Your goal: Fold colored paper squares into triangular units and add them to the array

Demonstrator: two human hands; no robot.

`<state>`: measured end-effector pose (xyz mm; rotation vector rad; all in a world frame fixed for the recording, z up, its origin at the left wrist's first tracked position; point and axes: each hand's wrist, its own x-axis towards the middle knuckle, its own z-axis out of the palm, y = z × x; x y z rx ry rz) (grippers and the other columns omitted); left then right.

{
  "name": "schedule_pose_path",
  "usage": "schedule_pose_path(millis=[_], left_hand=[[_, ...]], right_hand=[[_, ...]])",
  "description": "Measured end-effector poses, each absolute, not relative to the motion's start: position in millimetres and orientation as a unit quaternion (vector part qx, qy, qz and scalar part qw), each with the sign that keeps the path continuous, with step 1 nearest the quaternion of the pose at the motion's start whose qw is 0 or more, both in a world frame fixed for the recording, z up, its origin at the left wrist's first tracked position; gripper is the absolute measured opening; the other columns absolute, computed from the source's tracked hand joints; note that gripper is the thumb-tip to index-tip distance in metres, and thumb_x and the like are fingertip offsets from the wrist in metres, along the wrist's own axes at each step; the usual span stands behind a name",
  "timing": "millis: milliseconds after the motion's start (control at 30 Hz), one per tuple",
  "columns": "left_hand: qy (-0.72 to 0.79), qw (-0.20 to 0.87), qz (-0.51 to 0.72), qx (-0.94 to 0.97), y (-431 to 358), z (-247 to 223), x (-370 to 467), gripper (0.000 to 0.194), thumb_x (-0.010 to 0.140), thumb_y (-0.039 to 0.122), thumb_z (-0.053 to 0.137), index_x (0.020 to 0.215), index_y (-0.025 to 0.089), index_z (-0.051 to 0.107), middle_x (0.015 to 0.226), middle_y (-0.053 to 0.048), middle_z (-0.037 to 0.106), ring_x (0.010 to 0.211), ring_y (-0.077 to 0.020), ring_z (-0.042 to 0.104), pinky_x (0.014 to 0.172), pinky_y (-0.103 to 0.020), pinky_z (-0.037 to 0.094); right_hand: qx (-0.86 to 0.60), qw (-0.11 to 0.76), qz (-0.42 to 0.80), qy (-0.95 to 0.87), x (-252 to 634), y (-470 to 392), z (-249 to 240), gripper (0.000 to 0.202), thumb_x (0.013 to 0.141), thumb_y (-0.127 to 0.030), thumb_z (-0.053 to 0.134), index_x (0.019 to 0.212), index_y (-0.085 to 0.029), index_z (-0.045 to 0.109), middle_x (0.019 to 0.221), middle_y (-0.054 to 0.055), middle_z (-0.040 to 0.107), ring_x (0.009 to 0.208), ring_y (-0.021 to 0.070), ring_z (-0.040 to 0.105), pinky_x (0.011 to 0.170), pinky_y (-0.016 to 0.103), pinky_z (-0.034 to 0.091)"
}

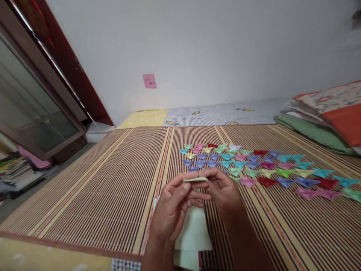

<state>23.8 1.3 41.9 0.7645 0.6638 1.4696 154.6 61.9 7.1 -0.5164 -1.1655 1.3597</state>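
Note:
Between my two hands is a small folded piece of pale green paper [196,180], held up over the striped mat. My left hand [176,199] pinches its left end, the thumb beneath and the fingers behind. The right end is gripped by the fingertips of my right hand [222,188]. Below my hands lie pale green paper sheets [194,229], partly covered by my left hand and wrist. Just beyond my hands begin rows of small folded paper boats [237,164] in many colours.
A striped bamboo mat [113,180] covers the bed. Cushions and folded cloth [324,120] are piled at the right. A pink note [149,81] is stuck on the white wall. At the left are a glass-panelled door [36,94] and a stack of books [19,171].

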Motion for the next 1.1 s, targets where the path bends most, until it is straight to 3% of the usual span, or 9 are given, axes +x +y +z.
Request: schedule_pose_path(millis=[233, 367, 467, 567, 1100], left_hand=[[0.417, 0.460, 0.659, 0.423, 0.8, 37.2, 18.1, 0.016, 0.092, 0.031, 0.074, 0.093, 0.018, 0.083, 0.088, -0.006, 0.082, 0.079, -0.0154, 0.076, 0.075, -0.023, 0.060], [0.458, 0.380, 0.672, 0.440, -1.9, 37.0, 16.0, 0.012, 0.091, 0.029, 0.074, 0.094, 0.021, 0.083, 0.084, -0.003, 0.081, 0.077, -0.0147, 0.073, 0.077, -0.024, 0.059], [0.459, 0.363, 0.666, 0.462, -3.8, 40.2, 17.5, 0.011, 0.091, 0.027, 0.074, 0.091, 0.021, 0.083, 0.083, -0.003, 0.079, 0.077, -0.0148, 0.072, 0.075, -0.024, 0.058], [0.469, 0.347, 0.658, 0.476, -5.3, 43.1, 19.4, 0.011, 0.091, 0.027, 0.074, 0.088, 0.020, 0.082, 0.083, -0.003, 0.076, 0.077, -0.0142, 0.070, 0.073, -0.022, 0.057], [0.524, 0.306, 0.673, 0.423, -5.8, 38.1, 22.3, 0.017, 0.093, 0.035, 0.071, 0.100, 0.019, 0.071, 0.076, -0.001, 0.074, 0.069, -0.0154, 0.072, 0.067, -0.024, 0.058]], right_hand=[[-0.297, 0.582, 0.509, -0.561, 161.8, 54.6, 18.2, 0.016, 0.092, -0.025, 0.066, 0.106, -0.024, 0.074, 0.106, 0.006, 0.075, 0.097, 0.0204, 0.071, 0.090, 0.037, 0.058], [-0.275, 0.553, 0.448, -0.646, 170.4, 46.3, 34.5, 0.014, 0.088, -0.021, 0.068, 0.099, -0.026, 0.076, 0.104, 0.005, 0.069, 0.102, 0.0220, 0.066, 0.090, 0.038, 0.055], [-0.294, 0.553, 0.405, -0.666, 167.6, 42.4, 39.7, 0.004, 0.088, -0.021, 0.071, 0.085, -0.024, 0.072, 0.090, 0.003, 0.066, 0.091, 0.0205, 0.064, 0.083, 0.036, 0.052], [-0.319, 0.568, 0.413, -0.637, 160.2, 39.3, 38.7, 0.014, 0.091, -0.023, 0.068, 0.077, -0.023, 0.066, 0.083, 0.001, 0.064, 0.082, 0.0183, 0.062, 0.077, 0.034, 0.050], [-0.377, 0.547, 0.435, -0.607, 149.7, 34.6, 31.7, 0.016, 0.090, -0.028, 0.066, 0.077, -0.022, 0.059, 0.075, 0.001, 0.063, 0.068, 0.0163, 0.058, 0.065, 0.031, 0.049]])
